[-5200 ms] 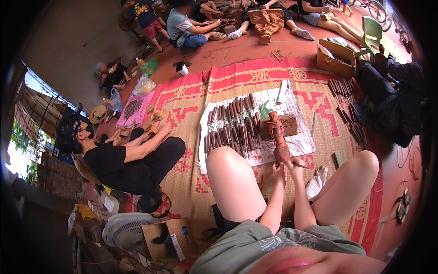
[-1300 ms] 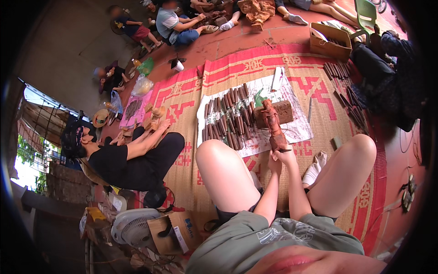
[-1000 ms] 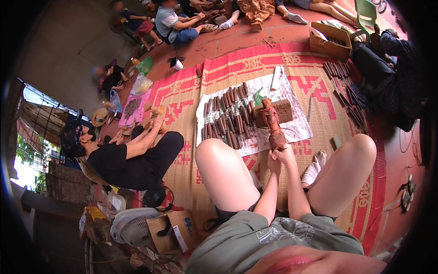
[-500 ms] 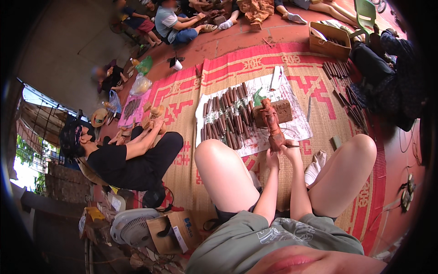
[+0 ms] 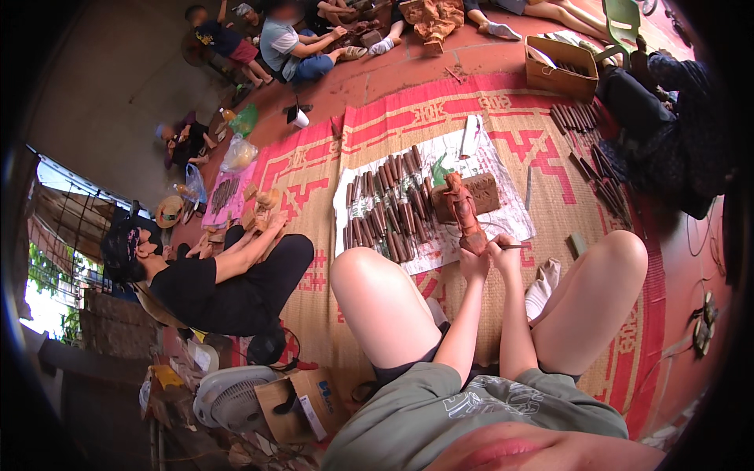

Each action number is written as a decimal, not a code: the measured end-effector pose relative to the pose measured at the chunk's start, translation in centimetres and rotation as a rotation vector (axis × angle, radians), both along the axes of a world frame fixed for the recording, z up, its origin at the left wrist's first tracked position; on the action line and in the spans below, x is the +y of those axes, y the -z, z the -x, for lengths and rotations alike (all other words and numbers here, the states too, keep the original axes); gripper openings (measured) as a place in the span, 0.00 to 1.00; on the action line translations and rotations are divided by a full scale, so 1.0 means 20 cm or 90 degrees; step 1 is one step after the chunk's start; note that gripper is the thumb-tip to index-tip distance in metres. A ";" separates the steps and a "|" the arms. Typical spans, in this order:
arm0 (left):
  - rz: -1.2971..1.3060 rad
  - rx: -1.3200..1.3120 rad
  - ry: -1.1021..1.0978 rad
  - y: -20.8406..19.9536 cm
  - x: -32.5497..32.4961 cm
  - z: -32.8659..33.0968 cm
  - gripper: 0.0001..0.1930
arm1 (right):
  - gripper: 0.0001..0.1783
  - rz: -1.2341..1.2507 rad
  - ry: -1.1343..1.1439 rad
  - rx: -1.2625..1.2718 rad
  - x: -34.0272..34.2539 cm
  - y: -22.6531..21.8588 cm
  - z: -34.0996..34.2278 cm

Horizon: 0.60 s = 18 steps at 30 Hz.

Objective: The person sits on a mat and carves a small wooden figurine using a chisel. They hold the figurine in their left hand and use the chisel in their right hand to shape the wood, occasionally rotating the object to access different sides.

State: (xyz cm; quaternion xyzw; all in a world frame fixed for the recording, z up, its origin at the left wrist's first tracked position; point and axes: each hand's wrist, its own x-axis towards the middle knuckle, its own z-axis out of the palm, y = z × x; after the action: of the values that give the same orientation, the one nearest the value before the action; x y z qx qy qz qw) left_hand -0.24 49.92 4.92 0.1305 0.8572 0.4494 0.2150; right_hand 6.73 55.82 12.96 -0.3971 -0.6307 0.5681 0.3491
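Note:
A reddish-brown carved wooden figurine (image 5: 463, 210) leans away from me, its upper part against a brown wooden block (image 5: 485, 193). My left hand (image 5: 473, 264) is closed around the figurine's base. Beside it, my right hand (image 5: 501, 250) is closed on a slim carving tool (image 5: 514, 246), whose dark end sticks out to the right. The tool's tip is hidden by the hand and the figurine. Both the block and many dark-handled carving tools (image 5: 393, 206) lie on a white printed sheet (image 5: 440, 261).
A red and tan woven mat (image 5: 306, 271) lies underneath. At the left, a person in black (image 5: 212, 275) holds a pale wooden carving (image 5: 267, 201). More tools (image 5: 603, 180) and a wooden box (image 5: 559, 72) are at the right. A fan (image 5: 232, 396) stands near a cardboard box (image 5: 302, 404).
The figurine has turned in my hands and shows a narrower side. My right hand has risen slightly with the carving tool. The whole view has shifted a little.

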 end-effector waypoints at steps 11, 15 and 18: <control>0.060 0.070 -0.038 0.01 0.08 0.06 0.58 | 0.05 -0.025 0.011 -0.035 0.03 0.02 0.01; 0.067 0.052 -0.030 -0.08 0.08 0.03 0.55 | 0.05 -0.002 0.003 -0.040 0.03 0.02 0.01; 0.050 0.045 -0.031 -0.07 0.06 0.03 0.53 | 0.05 -0.009 0.012 -0.032 0.02 0.02 0.02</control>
State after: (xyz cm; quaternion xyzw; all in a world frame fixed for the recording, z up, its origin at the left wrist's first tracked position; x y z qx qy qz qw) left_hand -0.83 51.18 6.34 0.1170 0.8841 0.4158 0.1784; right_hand 6.26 56.26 12.64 -0.4144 -0.6396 0.5502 0.3413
